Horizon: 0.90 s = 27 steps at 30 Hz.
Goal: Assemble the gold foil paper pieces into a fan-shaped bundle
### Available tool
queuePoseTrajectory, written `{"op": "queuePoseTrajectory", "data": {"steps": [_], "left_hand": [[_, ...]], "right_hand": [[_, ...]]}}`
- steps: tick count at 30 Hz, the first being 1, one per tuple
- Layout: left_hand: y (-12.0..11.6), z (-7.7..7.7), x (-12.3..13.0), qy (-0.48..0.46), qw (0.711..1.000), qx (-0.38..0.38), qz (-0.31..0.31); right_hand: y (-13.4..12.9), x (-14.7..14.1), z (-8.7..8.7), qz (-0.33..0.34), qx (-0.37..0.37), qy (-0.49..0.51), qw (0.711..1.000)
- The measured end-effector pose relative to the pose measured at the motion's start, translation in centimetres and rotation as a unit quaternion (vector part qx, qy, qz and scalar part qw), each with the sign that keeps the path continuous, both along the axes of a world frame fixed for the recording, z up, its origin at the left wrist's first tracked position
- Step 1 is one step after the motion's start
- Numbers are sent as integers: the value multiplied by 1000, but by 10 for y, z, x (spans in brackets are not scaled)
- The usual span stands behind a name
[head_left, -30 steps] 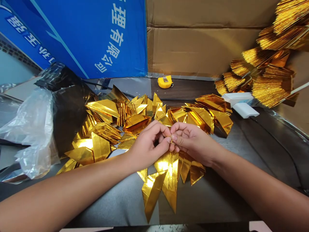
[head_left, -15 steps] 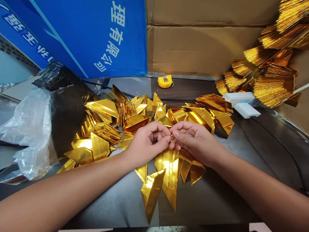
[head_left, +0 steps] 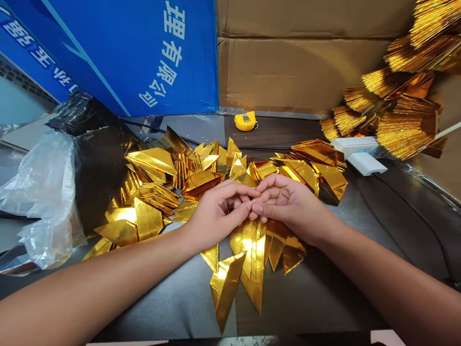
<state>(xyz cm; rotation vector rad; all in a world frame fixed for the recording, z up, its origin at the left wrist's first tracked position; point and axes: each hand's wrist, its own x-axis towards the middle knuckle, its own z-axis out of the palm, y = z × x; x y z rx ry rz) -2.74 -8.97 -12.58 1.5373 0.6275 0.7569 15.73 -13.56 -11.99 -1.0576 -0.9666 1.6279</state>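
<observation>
Above the gold foil pieces, my left hand (head_left: 218,211) and my right hand (head_left: 284,204) meet fingertip to fingertip, both pinched closed. Between them is a thin yellow loop that looks like a rubber band; only a tiny bit shows now, the rest hidden by the fingers. Just below lie long pointed folded gold foil pieces (head_left: 248,245), and a separate folded foil piece (head_left: 226,288) sits nearer the table's front edge. Behind and left of my hands spreads a pile of folded gold foil pieces (head_left: 153,163). More foil pieces (head_left: 300,173) lie behind my right hand.
A yellow tape measure (head_left: 245,121) sits behind the pile. On the right are a white charger (head_left: 367,163) with a black cable and fanned gold foil bundles (head_left: 403,127). A plastic bag (head_left: 46,192) stands left. A blue box (head_left: 173,72) and cardboard (head_left: 281,72) form the back.
My right-hand fingers have shifted and closed in against the left fingertips. The thin yellow loop, plainer before, is now mostly covered. The foil pieces lie as they did.
</observation>
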Motion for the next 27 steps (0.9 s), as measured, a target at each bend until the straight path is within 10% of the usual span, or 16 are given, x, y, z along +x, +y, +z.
{"op": "queuePoseTrajectory", "data": {"steps": [27], "left_hand": [[-4, 1, -2, 108, 978, 165, 74]], "right_hand": [[1, 1, 5, 14, -11, -39, 999]]}}
